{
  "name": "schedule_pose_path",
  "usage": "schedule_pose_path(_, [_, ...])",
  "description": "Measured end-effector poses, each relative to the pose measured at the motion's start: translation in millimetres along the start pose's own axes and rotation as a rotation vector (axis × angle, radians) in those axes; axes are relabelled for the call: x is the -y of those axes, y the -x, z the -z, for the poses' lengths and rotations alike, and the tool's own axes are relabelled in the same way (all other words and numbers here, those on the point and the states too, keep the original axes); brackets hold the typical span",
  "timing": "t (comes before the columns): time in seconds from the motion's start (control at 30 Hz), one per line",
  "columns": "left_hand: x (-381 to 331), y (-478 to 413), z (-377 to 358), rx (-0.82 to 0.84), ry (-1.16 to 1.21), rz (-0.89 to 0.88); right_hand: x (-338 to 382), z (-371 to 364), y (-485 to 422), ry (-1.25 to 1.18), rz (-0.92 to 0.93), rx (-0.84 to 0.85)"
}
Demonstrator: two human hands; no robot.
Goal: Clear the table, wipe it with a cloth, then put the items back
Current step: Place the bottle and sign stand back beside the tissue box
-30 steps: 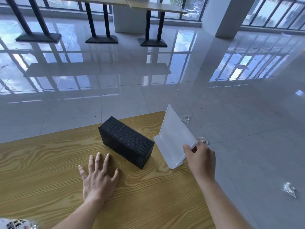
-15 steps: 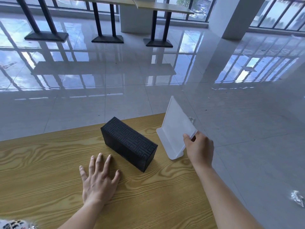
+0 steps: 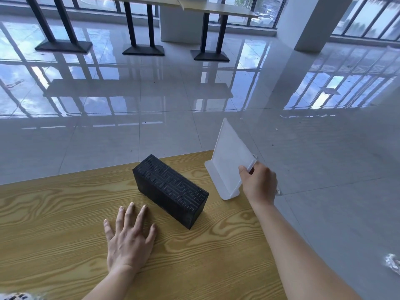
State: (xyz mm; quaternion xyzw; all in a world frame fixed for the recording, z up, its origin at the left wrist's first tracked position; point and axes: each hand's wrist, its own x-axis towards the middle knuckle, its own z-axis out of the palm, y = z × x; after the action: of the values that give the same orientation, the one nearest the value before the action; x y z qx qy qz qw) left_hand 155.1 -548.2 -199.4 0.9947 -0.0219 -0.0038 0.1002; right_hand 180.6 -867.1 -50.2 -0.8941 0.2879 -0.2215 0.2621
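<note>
Hands at a wood-grain table (image 3: 65, 224), seen from over the person's shoulder. Left hand (image 3: 129, 241): palm down on the tabletop, fingers straight and moderately spread, holding nothing; the fingertips lie just beside the near long side of the black box (image 3: 171, 191), and contact with it cannot be confirmed. Right hand (image 3: 258, 185): thumb and curled fingers pinch the near upper corner of the white sign stand (image 3: 227, 156), a flat upright panel rising tilted from a flat foot. The stand is at the table's right edge, near the far corner and just to the right of the box; whether its foot sits fully on the wood cannot be told. The box lies on its long side, set diagonally near the far edge, between the two hands. Markings: the box carries a raised key-fret maze pattern over its top and side; the stand's panel shows plain white. A patterned black-and-white scrap (image 3: 15, 296) shows at the near left corner, too blurred to read. Crumpled wrapper (image 3: 392, 264) lies on the glossy tiled floor to the right; other tables (image 3: 216, 7) stand well apart by the windows.
</note>
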Motion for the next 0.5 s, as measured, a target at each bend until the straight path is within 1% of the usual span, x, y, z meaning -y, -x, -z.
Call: schedule_pose_path(0.5, [-0.7,0.0,-0.2,-0.004,0.001,0.007,13.8,-13.8,-25.1,0.027,-0.009,-0.010])
